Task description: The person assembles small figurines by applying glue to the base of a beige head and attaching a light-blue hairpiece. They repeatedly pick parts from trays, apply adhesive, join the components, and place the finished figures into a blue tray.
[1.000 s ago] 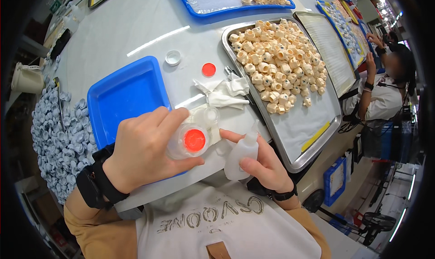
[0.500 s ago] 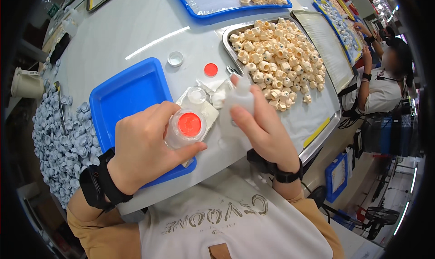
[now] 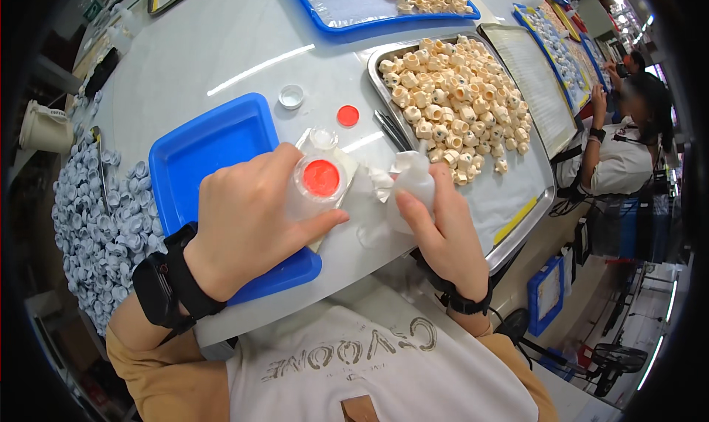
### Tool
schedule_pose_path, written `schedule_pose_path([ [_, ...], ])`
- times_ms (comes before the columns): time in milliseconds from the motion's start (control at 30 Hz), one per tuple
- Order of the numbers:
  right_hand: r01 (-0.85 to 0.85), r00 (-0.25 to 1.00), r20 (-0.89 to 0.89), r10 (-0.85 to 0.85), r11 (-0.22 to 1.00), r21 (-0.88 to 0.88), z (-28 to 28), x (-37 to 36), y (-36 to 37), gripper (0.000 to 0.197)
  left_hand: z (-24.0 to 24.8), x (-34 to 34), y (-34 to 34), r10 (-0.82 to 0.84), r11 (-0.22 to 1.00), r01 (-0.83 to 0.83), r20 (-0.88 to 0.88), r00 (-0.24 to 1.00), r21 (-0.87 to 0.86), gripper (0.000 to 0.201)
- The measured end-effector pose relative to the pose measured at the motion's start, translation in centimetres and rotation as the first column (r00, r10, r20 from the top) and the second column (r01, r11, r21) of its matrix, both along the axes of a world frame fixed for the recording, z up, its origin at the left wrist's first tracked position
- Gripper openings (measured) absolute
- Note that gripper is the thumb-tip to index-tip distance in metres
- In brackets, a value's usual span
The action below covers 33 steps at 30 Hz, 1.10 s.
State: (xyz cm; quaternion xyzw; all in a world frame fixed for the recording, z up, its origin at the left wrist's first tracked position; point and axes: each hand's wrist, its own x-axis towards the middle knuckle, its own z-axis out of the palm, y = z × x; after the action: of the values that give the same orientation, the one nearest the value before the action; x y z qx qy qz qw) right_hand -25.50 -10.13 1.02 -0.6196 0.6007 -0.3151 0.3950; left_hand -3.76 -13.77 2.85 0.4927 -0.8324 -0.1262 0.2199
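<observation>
My left hand [image 3: 244, 211] is closed around a small clear jar [image 3: 301, 204] with bright red paint [image 3: 322, 178] inside. The jar is above a white pad [image 3: 341, 193]. A translucent white squeeze bottle [image 3: 415, 189] is gripped in my right hand [image 3: 452, 233], nozzle up, to the right of the jar. Crumpled white tissue [image 3: 381, 183] lies against the bottle's left side; whether my fingers also hold it I cannot tell. Beyond the jar sits a small clear lid [image 3: 323, 138], partly hidden by it.
Left of the jar is a blue tray [image 3: 214, 167], beside a heap of grey-blue pieces [image 3: 111, 237]. Cream-coloured figure parts [image 3: 458, 104] fill a metal tray [image 3: 547, 200] on the right. Slim dark tools [image 3: 393, 130], a red disc [image 3: 348, 115] and a clear cap [image 3: 291, 97] lie beyond my hands.
My right hand has shifted slightly right and toward me with the bottle. The tissue has come away from the pad to the bottle's side, and the slim tools show more. The jar moved a little right.
</observation>
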Motion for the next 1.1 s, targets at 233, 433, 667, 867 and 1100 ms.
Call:
schedule_pose_path([
  [233, -0.056, 0.998, 0.025, 0.056, 0.998, -0.001, -0.4, -1.0, 1.1, 0.030, -0.2, -1.9, -1.8, -0.016, 0.991, 0.012, 0.031, 0.999, 0.135, 0.049],
  [433, -0.079, 0.997, 0.001, 0.079, 0.997, 0.013, -0.9, -1.3, 1.2, 0.030, -1.1, -2.4, -2.4, -0.051, 0.971, 0.084, -0.149, 0.988, 0.226, 0.051],
  [667, -0.054, 0.998, 0.028, 0.055, 0.998, -0.021, -0.5, -1.4, 1.6, 0.030, -1.4, -3.0, -2.8, -0.040, 0.975, 0.030, 0.042, 0.998, 0.220, 0.054],
  [867, 0.076, 0.948, 0.313, -0.057, 0.996, -0.048, -1.4, -1.9, 2.3, 0.027, -0.7, -2.9, -2.2, -0.036, 0.970, -0.006, 0.168, 0.985, 0.243, 0.060],
  [1100, 0.158, 0.871, 0.471, -0.140, 0.987, 0.002, -1.0, -1.7, 2.4, 0.035, -1.6, -1.4, -1.8, -0.070, 0.921, 0.119, -0.143, 0.987, 0.370, 0.054],
])
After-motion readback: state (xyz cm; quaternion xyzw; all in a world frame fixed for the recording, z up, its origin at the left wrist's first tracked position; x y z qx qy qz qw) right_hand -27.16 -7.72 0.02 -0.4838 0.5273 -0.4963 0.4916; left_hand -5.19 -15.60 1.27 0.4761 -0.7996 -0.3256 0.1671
